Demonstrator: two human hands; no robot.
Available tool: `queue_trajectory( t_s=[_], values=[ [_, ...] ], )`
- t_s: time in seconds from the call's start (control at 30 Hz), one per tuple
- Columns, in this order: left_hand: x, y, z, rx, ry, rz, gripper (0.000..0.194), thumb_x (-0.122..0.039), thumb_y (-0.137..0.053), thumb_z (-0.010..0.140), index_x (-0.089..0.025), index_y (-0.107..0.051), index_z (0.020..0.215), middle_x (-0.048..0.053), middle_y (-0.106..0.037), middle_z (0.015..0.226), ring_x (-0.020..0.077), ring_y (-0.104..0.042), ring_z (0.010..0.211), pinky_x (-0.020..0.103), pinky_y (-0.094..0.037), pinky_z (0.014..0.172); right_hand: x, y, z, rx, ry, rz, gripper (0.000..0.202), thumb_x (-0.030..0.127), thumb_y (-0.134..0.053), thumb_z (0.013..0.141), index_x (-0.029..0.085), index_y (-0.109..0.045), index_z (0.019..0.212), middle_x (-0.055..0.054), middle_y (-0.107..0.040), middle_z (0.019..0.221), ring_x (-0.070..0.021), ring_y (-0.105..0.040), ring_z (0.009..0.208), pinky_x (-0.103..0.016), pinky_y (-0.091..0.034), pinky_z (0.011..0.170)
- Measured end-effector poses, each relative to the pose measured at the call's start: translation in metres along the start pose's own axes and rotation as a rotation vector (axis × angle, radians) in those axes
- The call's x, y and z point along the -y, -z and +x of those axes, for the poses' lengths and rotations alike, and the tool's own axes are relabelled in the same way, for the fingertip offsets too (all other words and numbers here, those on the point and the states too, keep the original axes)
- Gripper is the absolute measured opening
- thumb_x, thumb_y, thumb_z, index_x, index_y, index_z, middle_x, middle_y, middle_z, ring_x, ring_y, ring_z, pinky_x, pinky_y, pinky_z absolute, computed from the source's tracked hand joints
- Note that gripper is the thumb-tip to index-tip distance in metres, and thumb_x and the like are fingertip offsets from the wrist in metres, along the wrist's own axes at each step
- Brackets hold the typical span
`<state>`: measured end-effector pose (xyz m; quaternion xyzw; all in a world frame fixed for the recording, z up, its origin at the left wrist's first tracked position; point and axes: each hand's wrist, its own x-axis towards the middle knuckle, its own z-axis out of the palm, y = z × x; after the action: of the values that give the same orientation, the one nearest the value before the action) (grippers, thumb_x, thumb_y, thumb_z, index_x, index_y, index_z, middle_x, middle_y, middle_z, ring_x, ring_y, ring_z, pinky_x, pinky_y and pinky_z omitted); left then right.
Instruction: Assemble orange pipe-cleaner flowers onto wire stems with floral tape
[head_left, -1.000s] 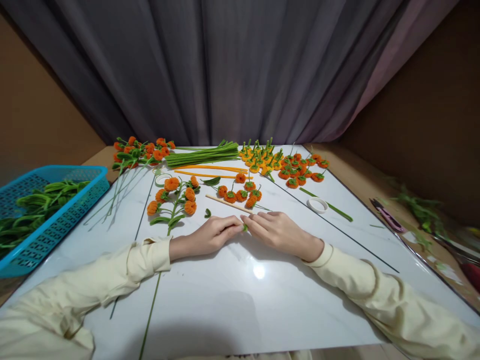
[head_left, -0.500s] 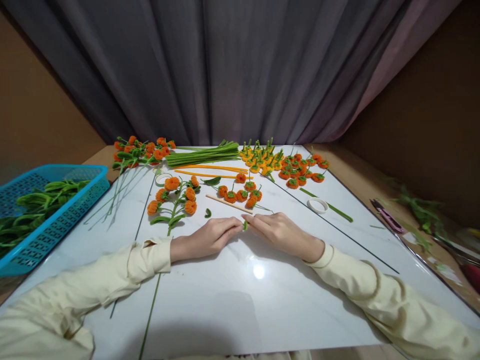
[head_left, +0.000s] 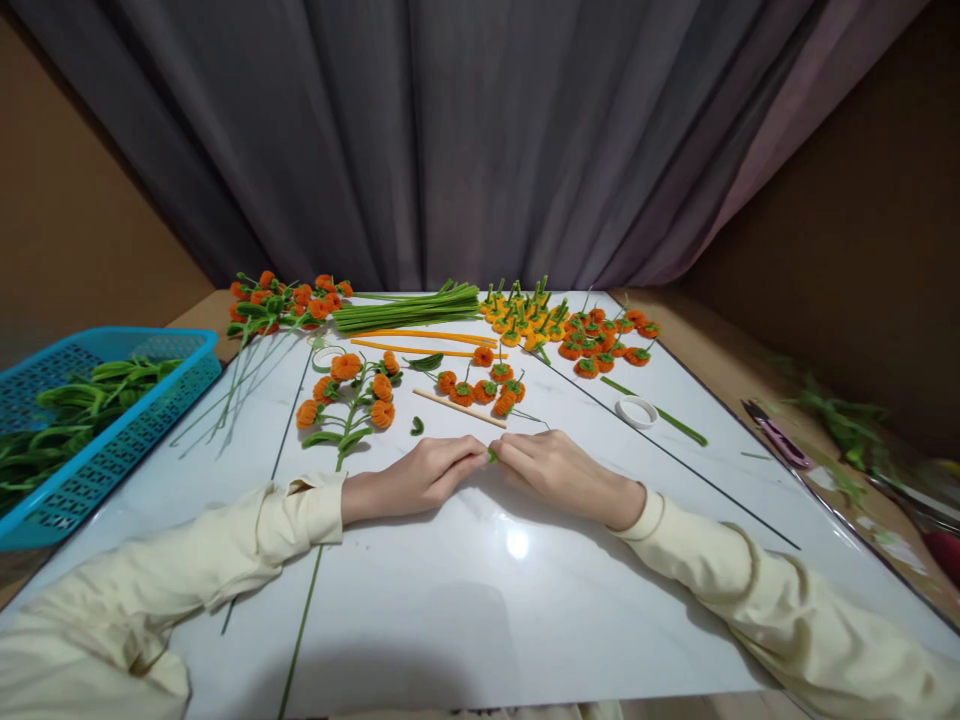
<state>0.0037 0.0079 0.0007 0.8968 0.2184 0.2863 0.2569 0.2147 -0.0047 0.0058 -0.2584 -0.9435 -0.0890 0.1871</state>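
Head view: my left hand (head_left: pixel 420 475) and right hand (head_left: pixel 559 465) rest on white tabletop (head_left: pixel 480 600), fingertips meeting at centre, both pinched narrow on small green piece (head_left: pixel 493 456). Piece lies between hands, equally near each; long axis too small to tell. Just beyond fingertips: wooden stick (head_left: pixel 459 407), lying left-right; past it, orange pompoms (head_left: pixel 484 385). Assembled stem (head_left: pixel 346 400) beyond left hand. Tape roll (head_left: pixel 636 411) beyond right hand. Blue basket (head_left: pixel 82 430) far left. Nothing blocks hands.
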Motion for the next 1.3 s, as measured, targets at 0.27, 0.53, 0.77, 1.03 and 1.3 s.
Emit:
queue_trajectory(
  t_s=[0.27,0.53,0.77,1.03,1.3],
  values=[
    [0.005,-0.002,-0.001,-0.008,-0.131,0.192,0.024,-0.021,-0.033,0.096,-0.013,-0.055,0.094,0.008,-0.064,0.081,0.0167,-0.06,0.077,0.027,-0.05,0.072,0.002,0.008,0.004,0.173,-0.213,0.535,0.021,0.018,-0.036,0.092,0.018,-0.043,0.073,0.004,-0.042,0.058,-0.0091,-0.038,0.048,-0.021,-0.029,0.048],
    [0.006,-0.003,-0.002,-0.016,-0.122,0.222,0.024,-0.019,-0.035,0.095,-0.012,-0.052,0.111,0.011,-0.067,0.097,0.0182,-0.063,0.088,0.03,-0.051,0.079,0.0,0.011,0.007,0.231,-0.264,0.68,0.023,0.024,-0.037,0.094,0.016,-0.049,0.077,0.004,-0.042,0.057,-0.009,-0.038,0.049,-0.021,-0.03,0.049],
    [0.006,-0.005,-0.002,-0.065,-0.013,0.179,0.021,-0.017,-0.034,0.095,-0.013,-0.055,0.097,0.008,-0.066,0.09,0.0155,-0.062,0.081,0.025,-0.049,0.074,0.007,0.008,0.002,0.183,-0.254,0.338,0.021,0.029,-0.046,0.092,0.015,-0.05,0.077,0.005,-0.046,0.053,-0.0083,-0.038,0.044,-0.022,-0.025,0.048],
    [-0.003,-0.002,0.002,-0.057,0.165,0.094,0.023,-0.021,-0.035,0.095,-0.014,-0.057,0.093,0.006,-0.066,0.085,0.0138,-0.061,0.072,0.023,-0.046,0.067,0.012,0.001,0.0,0.136,-0.042,-0.192,0.021,0.016,-0.034,0.096,0.014,-0.047,0.079,0.0,-0.05,0.059,-0.0123,-0.044,0.047,-0.028,-0.016,0.047],
    [-0.003,-0.002,0.003,-0.017,0.217,0.027,0.023,-0.024,-0.036,0.095,-0.016,-0.057,0.093,0.004,-0.065,0.083,0.0129,-0.058,0.069,0.022,-0.045,0.065,0.008,0.009,0.002,0.126,-0.031,-0.154,0.026,0.018,-0.029,0.098,0.014,-0.045,0.079,0.0,-0.05,0.059,-0.012,-0.045,0.047,-0.028,-0.016,0.047]
  ],
)
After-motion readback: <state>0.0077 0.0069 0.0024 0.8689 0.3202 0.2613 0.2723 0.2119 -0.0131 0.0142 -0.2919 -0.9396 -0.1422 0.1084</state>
